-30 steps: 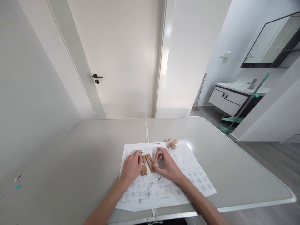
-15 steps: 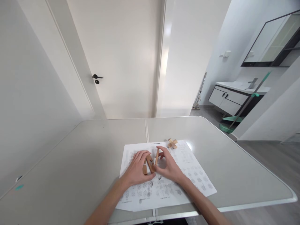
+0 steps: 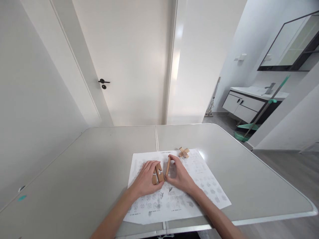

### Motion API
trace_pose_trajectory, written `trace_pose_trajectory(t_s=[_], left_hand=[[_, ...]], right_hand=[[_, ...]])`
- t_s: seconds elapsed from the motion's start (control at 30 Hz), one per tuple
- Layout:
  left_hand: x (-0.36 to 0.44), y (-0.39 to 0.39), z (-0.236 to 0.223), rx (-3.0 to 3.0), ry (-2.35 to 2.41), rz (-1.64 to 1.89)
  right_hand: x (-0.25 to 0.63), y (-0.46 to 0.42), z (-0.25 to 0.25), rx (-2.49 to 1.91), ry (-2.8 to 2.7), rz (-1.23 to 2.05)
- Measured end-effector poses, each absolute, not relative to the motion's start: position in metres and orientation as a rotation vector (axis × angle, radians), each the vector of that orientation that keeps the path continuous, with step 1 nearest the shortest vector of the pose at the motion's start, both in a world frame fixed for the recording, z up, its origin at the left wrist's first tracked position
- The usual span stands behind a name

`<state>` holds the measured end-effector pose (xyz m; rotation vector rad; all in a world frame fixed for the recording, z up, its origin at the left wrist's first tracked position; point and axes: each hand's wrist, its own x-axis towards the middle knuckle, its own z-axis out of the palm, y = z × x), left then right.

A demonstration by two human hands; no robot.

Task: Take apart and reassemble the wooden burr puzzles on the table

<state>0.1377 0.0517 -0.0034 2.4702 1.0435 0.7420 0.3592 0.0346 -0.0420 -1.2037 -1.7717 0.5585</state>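
My left hand [image 3: 146, 180] rests on a printed instruction sheet [image 3: 199, 186] and pinches notched wooden puzzle pieces [image 3: 157, 174] between thumb and fingers. My right hand [image 3: 179, 176] is just to the right of it, fingers closed on a single wooden stick [image 3: 168, 165] that stands tilted on the sheet. The two hands are close together, the pieces almost side by side. A small assembled wooden cross puzzle [image 3: 183, 152] lies at the sheet's far edge, beyond my right hand.
The sheet lies on a grey folding table [image 3: 87, 166] with a seam down its middle. A white door with a black handle [image 3: 103, 81] stands beyond. To the right, a bathroom vanity [image 3: 245, 106] and a green-handled mop [image 3: 259, 114].
My left hand has gathered the flat-lying pieces and slid right toward the right hand. The right hand has drawn its stick more upright and slightly further away.
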Motion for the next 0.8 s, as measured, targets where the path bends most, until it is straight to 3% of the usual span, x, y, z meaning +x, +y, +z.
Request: trace_pose_trajectory(t_s=[0.8], left_hand=[[0.1348,0.0486,-0.0003,2.476,1.013,0.653]], right_hand=[[0.3645,0.0299,-0.0396,-1.204,-1.910,0.675]])
